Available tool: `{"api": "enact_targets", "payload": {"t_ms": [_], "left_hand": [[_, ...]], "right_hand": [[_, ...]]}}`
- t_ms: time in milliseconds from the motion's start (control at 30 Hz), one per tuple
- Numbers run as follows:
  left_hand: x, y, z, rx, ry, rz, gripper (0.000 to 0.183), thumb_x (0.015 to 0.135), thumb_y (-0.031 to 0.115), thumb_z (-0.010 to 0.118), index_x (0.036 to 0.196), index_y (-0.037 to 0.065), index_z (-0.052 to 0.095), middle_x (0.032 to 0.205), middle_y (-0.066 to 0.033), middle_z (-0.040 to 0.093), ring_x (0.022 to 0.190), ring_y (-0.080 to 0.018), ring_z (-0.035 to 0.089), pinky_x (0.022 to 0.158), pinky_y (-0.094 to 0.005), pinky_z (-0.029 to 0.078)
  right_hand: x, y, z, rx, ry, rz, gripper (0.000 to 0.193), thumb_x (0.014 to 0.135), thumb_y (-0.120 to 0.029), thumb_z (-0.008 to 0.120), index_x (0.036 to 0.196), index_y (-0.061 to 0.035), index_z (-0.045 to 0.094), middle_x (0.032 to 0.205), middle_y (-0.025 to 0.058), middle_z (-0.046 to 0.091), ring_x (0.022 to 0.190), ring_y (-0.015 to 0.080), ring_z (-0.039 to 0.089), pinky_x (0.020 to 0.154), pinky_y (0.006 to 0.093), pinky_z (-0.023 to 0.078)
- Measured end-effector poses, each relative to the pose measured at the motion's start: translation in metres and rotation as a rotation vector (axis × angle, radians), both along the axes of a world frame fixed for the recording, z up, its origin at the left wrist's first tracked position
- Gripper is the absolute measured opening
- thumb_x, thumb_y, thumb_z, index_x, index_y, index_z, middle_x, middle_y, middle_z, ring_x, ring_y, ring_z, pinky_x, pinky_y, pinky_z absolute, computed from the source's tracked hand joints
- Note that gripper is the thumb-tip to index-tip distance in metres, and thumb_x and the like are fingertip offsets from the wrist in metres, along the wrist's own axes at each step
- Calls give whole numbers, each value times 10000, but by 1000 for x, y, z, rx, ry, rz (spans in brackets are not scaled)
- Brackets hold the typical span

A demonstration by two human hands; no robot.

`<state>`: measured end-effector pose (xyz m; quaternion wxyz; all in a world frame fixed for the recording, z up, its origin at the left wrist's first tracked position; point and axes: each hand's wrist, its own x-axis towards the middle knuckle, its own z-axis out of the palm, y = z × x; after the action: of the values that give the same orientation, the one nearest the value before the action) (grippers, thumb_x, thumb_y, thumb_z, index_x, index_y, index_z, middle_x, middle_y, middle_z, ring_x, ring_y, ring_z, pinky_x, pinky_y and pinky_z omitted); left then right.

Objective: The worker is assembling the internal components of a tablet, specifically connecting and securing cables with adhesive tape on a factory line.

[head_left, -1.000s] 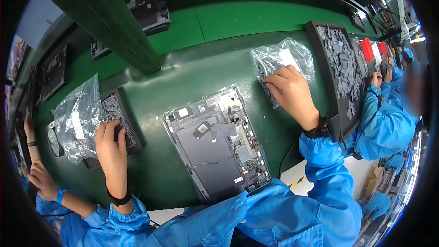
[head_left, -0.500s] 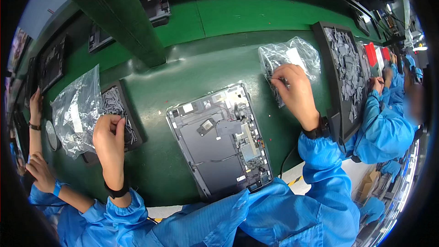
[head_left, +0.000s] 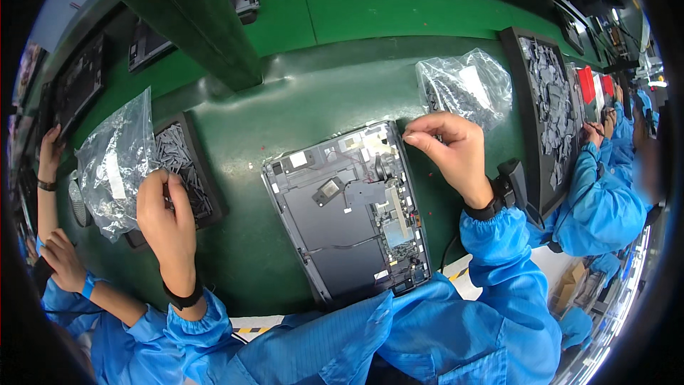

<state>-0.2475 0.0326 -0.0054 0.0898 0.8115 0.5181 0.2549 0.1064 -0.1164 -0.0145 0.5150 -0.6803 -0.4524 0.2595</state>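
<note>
The left hand [head_left: 166, 217] is hovering at a tray [head_left: 206, 171] of grey strips [head_left: 173, 144], the right hand [head_left: 457, 158] just beside an opened electronic device [head_left: 324, 224] lying on the green bench [head_left: 342, 93]. Both are pinching; whether on anything, I can't tell.

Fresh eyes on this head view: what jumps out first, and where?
The opened, flat grey electronic device with exposed circuitry, central on the dark green tabletop. Next, the long black tray heaped with flat grey pieces, at right. The bare right hand is near the device's far right corner; the left is by a smaller black tray.
</note>
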Motion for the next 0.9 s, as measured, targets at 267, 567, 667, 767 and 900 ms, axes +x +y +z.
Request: {"api": "enact_targets", "payload": {"t_ms": [267, 567, 667, 767, 900], "left_hand": [[69, -67, 0, -314, -258, -581, 33, 809, -10, 612, 814, 12, 587, 767, -122, 622, 695, -313, 590, 632, -392, 466], [84, -76, -3, -309, -159, -606, 77, 768, -8, 650, 820, 30, 609, 777, -96, 618, 684, -299, 557, 616, -385, 439], [86, -77, -3, -308, -138, -599, 84, 755, -3, 655, 815, 36, 610, 788, -93, 606, 691, -297, 545, 617, -390, 433], [87, -77, -4, -318, -138, -598, 85, 751, 0, 658, 811, 37, 610, 784, -93, 597, 688, -300, 538, 611, -393, 430], [85, -75, -5, -275, -90, -626, 95, 769, 43, 679, 840, 45, 617, 786, -83, 582, 695, -274, 531, 598, -373, 450]], "right_hand": [[2, 21, -7, -159, -70, 131, 80, 804, -90, 777, 846, -41, 730, 904, 22, 631, 836, 100, 566, 702, 240, 460], [-7, 19, -12, -177, 11, 35, 155, 842, -71, 727, 984, -21, 693, 832, 8, 601, 644, 49, 516, 576, 212, 429], [-5, 17, -9, -222, 73, 33, 154, 858, -53, 683, 1006, -8, 678, 806, 7, 604, 638, 38, 509, 568, 213, 425], [-14, 20, 4, -289, 16, 40, 141, 845, -53, 669, 978, -6, 678, 760, 30, 601, 618, 78, 535, 559, 240, 437], [-25, 25, 5, -222, -411, 51, 156, 799, -44, 670, 954, -25, 675, 721, 101, 559, 594, 232, 571, 551, 315, 470]]}}
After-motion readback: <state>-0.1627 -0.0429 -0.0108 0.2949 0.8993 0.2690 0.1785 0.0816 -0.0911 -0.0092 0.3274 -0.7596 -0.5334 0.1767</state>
